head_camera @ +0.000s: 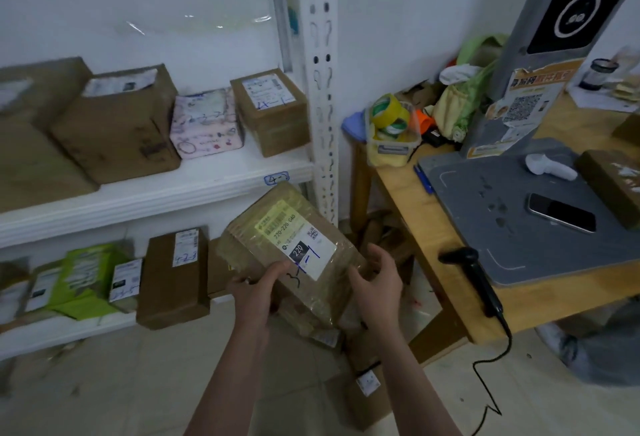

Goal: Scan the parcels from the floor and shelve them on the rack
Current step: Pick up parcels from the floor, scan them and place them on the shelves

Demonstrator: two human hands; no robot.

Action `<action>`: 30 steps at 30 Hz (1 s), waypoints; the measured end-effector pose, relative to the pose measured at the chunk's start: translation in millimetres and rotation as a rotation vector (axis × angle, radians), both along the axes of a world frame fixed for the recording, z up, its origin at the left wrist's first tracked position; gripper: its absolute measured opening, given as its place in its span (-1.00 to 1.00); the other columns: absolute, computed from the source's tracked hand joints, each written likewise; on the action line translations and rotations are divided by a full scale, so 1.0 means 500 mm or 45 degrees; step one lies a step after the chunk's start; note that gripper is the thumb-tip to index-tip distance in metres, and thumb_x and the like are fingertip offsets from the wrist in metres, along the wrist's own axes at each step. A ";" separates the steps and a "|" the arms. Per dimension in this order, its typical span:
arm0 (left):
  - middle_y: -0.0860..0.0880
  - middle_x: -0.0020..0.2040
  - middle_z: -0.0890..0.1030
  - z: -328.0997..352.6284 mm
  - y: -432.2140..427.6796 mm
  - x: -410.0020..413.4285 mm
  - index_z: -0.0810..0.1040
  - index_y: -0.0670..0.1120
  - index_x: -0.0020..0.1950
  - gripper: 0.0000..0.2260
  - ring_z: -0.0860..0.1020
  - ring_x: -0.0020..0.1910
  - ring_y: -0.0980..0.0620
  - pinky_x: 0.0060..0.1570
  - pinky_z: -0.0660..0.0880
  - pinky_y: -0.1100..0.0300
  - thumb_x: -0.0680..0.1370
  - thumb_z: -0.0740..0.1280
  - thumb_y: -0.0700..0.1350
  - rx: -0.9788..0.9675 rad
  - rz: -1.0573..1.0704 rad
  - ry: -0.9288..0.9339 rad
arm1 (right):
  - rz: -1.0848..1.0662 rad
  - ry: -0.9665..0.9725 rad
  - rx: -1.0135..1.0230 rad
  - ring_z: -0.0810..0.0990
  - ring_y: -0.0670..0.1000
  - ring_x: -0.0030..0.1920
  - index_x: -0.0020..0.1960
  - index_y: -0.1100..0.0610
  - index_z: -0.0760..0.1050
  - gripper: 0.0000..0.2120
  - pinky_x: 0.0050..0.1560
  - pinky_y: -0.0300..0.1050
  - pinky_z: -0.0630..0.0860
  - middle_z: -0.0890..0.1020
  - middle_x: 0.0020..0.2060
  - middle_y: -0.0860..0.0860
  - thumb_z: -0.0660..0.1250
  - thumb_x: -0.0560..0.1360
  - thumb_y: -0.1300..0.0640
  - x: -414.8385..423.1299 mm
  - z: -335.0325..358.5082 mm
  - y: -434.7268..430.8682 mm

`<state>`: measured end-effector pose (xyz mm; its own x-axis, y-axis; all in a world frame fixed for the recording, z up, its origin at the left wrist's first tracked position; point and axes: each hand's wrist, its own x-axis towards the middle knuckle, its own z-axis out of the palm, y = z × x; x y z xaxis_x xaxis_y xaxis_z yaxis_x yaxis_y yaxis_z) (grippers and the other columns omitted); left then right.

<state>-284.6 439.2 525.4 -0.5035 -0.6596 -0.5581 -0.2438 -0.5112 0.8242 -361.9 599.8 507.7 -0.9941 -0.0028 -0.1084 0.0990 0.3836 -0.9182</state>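
Note:
I hold a brown cardboard parcel (277,238) wrapped in clear tape, tilted, in front of the white rack (156,193). Its white and yellow label faces up, with blue handwriting on it. My left hand (256,288) grips the parcel's near left corner, thumb on top. My right hand (377,280) grips its near right edge. Other parcels (367,383) lie on the floor below my arms. A black handheld scanner (474,273) hangs at the table's edge on the right.
Both rack shelves carry several boxes, among them a pink one (204,124) and a green one (86,280). The wooden table (433,228) on the right holds a grey scan stand (519,210), a phone (561,216), tape rolls (391,117) and a brown parcel (613,179).

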 end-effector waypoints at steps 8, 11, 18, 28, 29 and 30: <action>-0.28 0.22 0.58 0.078 -0.177 0.151 0.37 -0.14 0.41 0.08 0.60 -0.10 -0.07 -0.27 0.58 0.05 -0.01 0.69 0.18 -0.029 0.100 0.152 | 0.213 0.035 -0.152 0.52 -0.07 0.19 0.39 0.06 0.42 -0.50 0.21 0.01 0.56 0.53 0.18 -0.09 0.46 0.49 0.15 0.112 0.072 -0.181; -0.29 0.18 0.60 0.107 -0.249 0.211 0.46 -0.14 0.37 0.06 0.56 -0.22 -0.02 -0.36 0.53 0.12 -0.04 0.67 0.25 -0.055 0.118 0.204 | 0.269 0.119 -0.195 0.55 -0.11 0.09 0.31 0.03 0.47 -0.57 0.04 -0.22 0.52 0.57 0.10 -0.12 0.48 0.48 0.16 0.154 0.100 -0.252; -0.13 0.15 0.65 0.212 -0.393 0.330 0.43 -0.05 0.35 -0.11 0.62 0.11 -0.15 -0.16 0.53 0.07 0.06 0.63 0.08 -0.041 0.247 0.384 | 0.495 0.223 -0.396 0.51 -0.22 0.02 0.28 0.00 0.46 -0.61 -0.05 -0.21 0.54 0.49 0.02 -0.26 0.46 0.50 0.16 0.235 0.201 -0.426; -0.13 0.18 0.67 0.411 -0.573 0.469 0.50 -0.03 0.36 -0.11 0.63 -0.02 -0.09 -0.31 0.50 0.15 0.10 0.55 0.32 -0.295 0.352 0.586 | 0.917 0.372 -0.602 0.68 -0.04 -0.01 0.12 0.03 0.61 -0.80 -0.07 -0.12 0.61 0.71 -0.05 -0.06 0.47 0.50 0.10 0.317 0.405 -0.631; -0.10 0.15 0.68 0.435 -0.589 0.480 0.51 -0.02 0.35 -0.14 0.63 -0.01 -0.08 -0.29 0.49 0.15 0.13 0.54 0.33 -0.341 0.351 0.608 | 0.958 0.399 -0.629 0.68 -0.05 -0.02 0.12 0.03 0.61 -0.80 -0.09 -0.17 0.60 0.72 -0.06 -0.06 0.46 0.50 0.14 0.326 0.430 -0.648; -0.07 0.11 0.70 0.461 -0.602 0.491 0.53 -0.02 0.33 -0.20 0.63 -0.02 -0.06 -0.26 0.49 0.14 0.18 0.52 0.34 -0.385 0.343 0.619 | 1.000 0.432 -0.645 0.69 -0.06 -0.03 0.11 0.02 0.62 -0.80 -0.10 -0.20 0.58 0.72 -0.07 -0.07 0.48 0.49 0.14 0.336 0.457 -0.661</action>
